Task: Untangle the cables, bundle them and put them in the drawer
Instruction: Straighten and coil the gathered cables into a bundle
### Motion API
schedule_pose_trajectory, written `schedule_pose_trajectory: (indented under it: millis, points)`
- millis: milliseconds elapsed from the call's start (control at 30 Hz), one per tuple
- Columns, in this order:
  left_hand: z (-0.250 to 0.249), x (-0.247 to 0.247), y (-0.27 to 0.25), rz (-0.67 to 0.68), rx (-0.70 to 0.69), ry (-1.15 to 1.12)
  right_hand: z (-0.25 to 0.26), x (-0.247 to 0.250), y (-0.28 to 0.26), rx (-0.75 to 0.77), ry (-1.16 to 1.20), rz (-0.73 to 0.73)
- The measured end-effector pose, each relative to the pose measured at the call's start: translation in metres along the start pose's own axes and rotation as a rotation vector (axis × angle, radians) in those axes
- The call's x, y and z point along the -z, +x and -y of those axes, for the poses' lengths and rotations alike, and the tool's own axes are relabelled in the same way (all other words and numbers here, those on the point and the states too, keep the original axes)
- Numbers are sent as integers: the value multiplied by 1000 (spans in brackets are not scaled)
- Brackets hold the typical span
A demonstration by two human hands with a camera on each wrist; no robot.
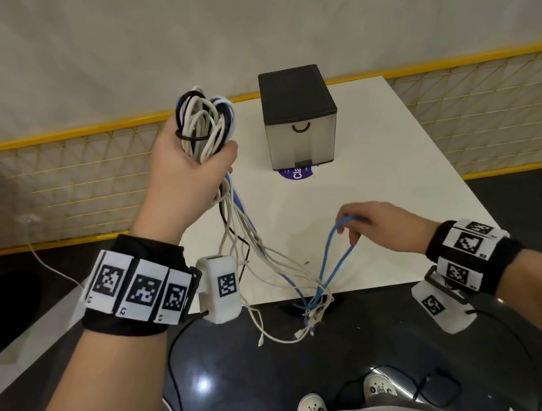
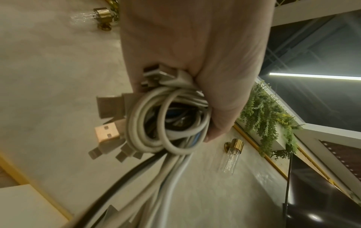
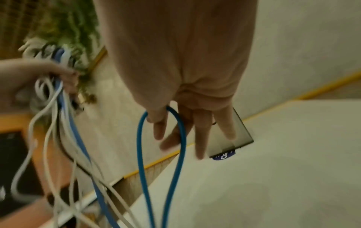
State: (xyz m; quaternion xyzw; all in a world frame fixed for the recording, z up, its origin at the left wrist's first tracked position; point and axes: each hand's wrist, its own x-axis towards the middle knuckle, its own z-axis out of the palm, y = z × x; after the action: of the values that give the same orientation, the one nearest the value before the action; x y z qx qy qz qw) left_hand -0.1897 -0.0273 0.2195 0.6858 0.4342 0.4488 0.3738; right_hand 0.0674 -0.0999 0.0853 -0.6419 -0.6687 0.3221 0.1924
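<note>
several cables (image 1: 204,128) sat clenched in my left hand (image 1: 186,171); my right hand (image 1: 379,225) pinched a blue loop (image 1: 334,252). pulling could tighten the dangling knot (image 1: 315,313).

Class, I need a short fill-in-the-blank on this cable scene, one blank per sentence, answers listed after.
1. The left hand grips a bunch of coiled ____.
2. The loop hooked on the right hand is coloured ____.
3. The drawer in the box is ____.

Missing words: cables; blue; closed
</note>
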Motion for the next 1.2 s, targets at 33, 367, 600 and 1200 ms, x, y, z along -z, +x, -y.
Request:
schedule_pose_trajectory:
  millis: [33, 367, 600, 1200]
  points:
    - [1, -1, 0, -2, 4, 1, 4, 0, 0, -4, 164, -56]
    - [5, -8, -7, 104, -3, 78, 68, 12, -5, 108, 31, -193]
    - [5, -9, -5, 69, 13, 7, 41, -26, -17, -190, -38, 305]
    - [5, -14, -8, 194, 19, -4, 115, 52, 4, 254, 260, -413]
